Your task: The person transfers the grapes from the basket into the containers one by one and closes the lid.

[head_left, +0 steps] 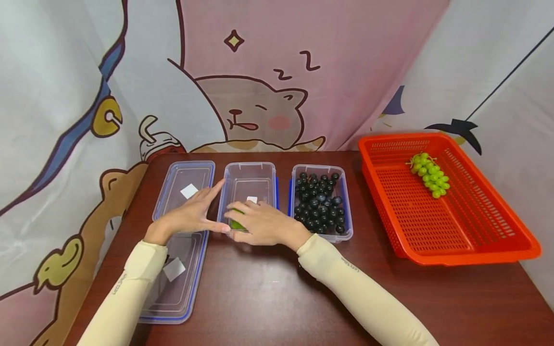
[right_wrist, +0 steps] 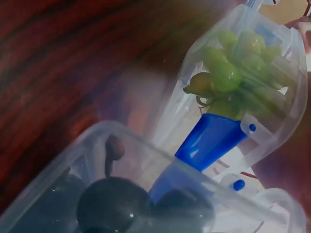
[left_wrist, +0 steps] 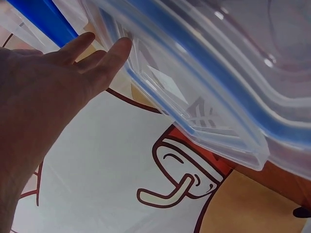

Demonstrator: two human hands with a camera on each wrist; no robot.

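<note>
A clear box (head_left: 259,175) stands in the middle of the row with a bunch of green grapes (head_left: 237,224) at its near end. My right hand (head_left: 248,218) lies over that end, fingers curled on the grapes. Through the box wall the right wrist view shows the same green grapes (right_wrist: 228,68) above a blue latch (right_wrist: 209,141). My left hand (head_left: 212,209) is flat against the box's left side, fingers straight, thumb along the near rim. In the left wrist view the left hand (left_wrist: 58,82) touches clear plastic with a blue seal (left_wrist: 204,87).
Two clear lids (head_left: 186,187) lie end to end at the left. A box of dark grapes (head_left: 320,202) stands to the right of the middle box. At the far right is a red basket (head_left: 476,226) holding another green bunch (head_left: 429,176).
</note>
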